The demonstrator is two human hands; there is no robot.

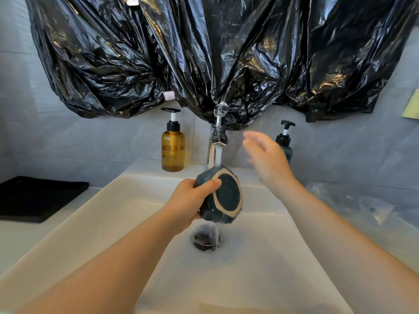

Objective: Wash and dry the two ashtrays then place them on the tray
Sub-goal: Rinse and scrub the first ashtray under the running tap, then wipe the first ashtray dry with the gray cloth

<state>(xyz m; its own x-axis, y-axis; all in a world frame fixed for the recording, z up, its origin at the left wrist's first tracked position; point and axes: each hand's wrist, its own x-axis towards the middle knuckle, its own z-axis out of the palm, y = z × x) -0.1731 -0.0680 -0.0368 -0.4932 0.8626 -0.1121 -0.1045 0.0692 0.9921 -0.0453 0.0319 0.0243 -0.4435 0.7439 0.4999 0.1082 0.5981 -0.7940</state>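
Water [218, 157] runs in a thin stream from the chrome faucet [217, 137] in the head view and lands on the upper edge of a dark teal ashtray [223, 193]. The ashtray is held over the middle of the white sink [136, 211], tipped on its side so its underside, ringed by a tan six-sided band, faces the camera and a little to the right. Water drips off its lower edge toward the dark drain [205, 240] directly below.

The left hand [192, 200] has the ashtray in its grip: the thumb lies across the tan band and the fingers curl round the far side.

The right hand [265, 159] is raised to the right of the faucet, apart from the ashtray. It is blurred, its fingers are spread and loose, and its grip holds nothing.

Only this one ashtray shows.

An amber pump bottle [172, 150] stands on the sink's back ledge left of the faucet. A darker pump bottle [286, 141] stands to the right, partly behind the right hand.

A black tray [34, 198] lies on the pale worktop [22, 241] at the far left, well apart from the ashtray. Crumpled clear plastic [351, 205] lies on the worktop to the right of the sink. Black plastic sheeting [204, 53] hangs across the wall above, bunched down to the faucet's handle.
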